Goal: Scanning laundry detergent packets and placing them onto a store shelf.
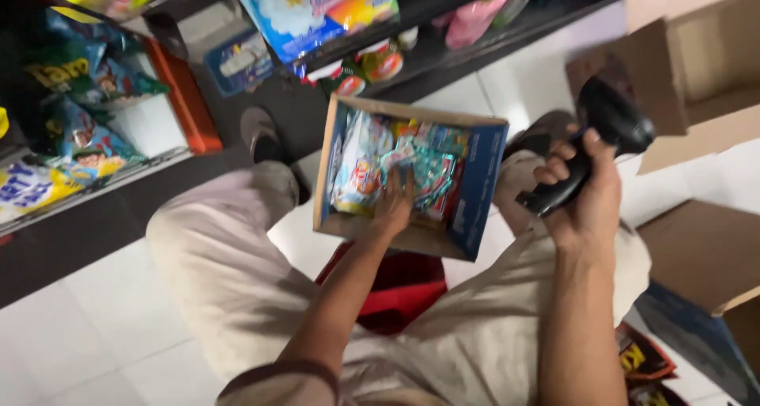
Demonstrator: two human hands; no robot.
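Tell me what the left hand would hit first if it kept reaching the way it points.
The left hand already rests among the colourful snack packets in the open cardboard box; pushing on, it would likely meet those packets first.

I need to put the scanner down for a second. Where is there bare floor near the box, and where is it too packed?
Bare white tile lies left of the left leg, below the shelf of snack bags. More tile shows between the open box and the brown cartons. The box is crammed with packets under the left hand. The right hand holds the scanner.
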